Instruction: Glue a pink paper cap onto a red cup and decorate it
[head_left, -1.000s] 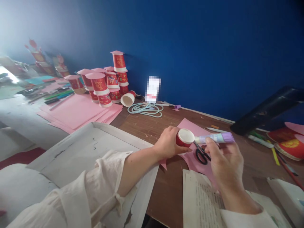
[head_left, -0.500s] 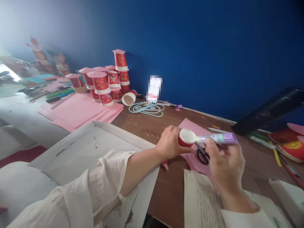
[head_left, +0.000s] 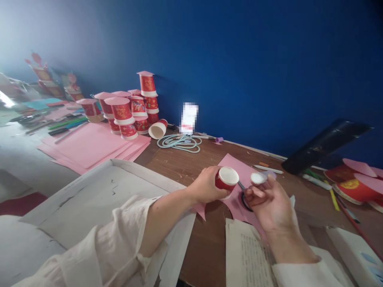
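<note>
My left hand (head_left: 208,184) is wrapped round a red paper cup (head_left: 224,184), its white end tilted up toward me. To the right of it, my right hand (head_left: 273,201) holds a glue stick (head_left: 265,177) with a purple body, its white tip pointing left. A small gap lies between tip and cup. Below both hands lies pink paper (head_left: 229,161), and on it scissors (head_left: 244,198) with black handles, partly hidden by my right hand.
At the left back stand stacked red cups (head_left: 121,109) topped with pink paper, beside pink sheets (head_left: 86,145). A cup (head_left: 158,129) lies on its side near a coiled cable (head_left: 179,143) and a lit phone (head_left: 189,117). A black cylinder (head_left: 326,145) leans against the blue wall.
The glue stick has come away from the cup's edge and turned so its white tip shows. The view has shifted slightly; my left hand still grips the cup.
</note>
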Available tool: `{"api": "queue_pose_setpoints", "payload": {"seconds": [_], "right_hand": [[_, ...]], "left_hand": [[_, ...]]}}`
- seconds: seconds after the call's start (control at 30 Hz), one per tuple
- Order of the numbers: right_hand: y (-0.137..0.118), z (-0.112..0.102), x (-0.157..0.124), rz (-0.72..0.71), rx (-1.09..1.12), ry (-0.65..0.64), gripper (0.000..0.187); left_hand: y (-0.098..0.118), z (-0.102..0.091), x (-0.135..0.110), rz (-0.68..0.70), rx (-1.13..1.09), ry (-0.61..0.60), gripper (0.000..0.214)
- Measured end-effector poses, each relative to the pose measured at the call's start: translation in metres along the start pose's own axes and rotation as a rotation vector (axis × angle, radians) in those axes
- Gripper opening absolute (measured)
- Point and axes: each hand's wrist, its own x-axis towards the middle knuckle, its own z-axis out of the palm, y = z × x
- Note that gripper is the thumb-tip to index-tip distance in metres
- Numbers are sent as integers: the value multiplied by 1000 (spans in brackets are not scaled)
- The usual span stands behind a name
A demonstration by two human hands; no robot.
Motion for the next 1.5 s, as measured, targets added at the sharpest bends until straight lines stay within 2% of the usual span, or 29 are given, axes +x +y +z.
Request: {"api": "queue_pose_setpoints", "payload": {"seconds": [0.17,0.33,0.43,0.57,0.67,0.77,0.83,0.93,0.97,1.03,1.1,1.2,1.33,1.43,1.5], "right_hand": [[6,-1,-9,-347,-252,0,32],[10,-7,-15,-448,-600,31,38],[10,-9,-17,-599,-844,72,40],[12,-8,-17,-742,-899,53,36],[11,-6,-16,-735,-922,134,37],[8,-3,-16,-645,-889,197,35],[6,-1,-13,-531,-737,200,35],[4,-1,-7,-302,-364,112,36],[4,-1,-4,-243,-265,81,36],[5,-1,-2,-198,-181,41,36],[5,-2,-4,-262,-215,24,34],[7,-2,-12,-457,-476,53,31],[8,-6,-19,-722,-893,99,34],[8,-10,-15,-847,-1009,115,35],[8,-10,-13,-858,-1004,176,35]], "left_hand": [[-4,11,3,-50,182,129,59],[-12,17,4,-5,225,152,55],[-11,18,4,-16,246,155,53],[-10,17,4,-20,256,159,55],[-11,19,4,-16,254,171,59],[-10,21,3,-34,244,179,69],[-7,19,2,-63,217,162,83],[-1,12,-1,-103,148,85,106],[0,10,-1,-110,131,57,108],[1,5,-1,-104,110,13,94],[-1,2,0,-80,98,-28,71],[-4,4,1,-37,120,-32,50],[-3,10,2,-20,195,40,44],[0,11,1,-43,228,79,46],[0,12,0,-42,226,83,51]]}}
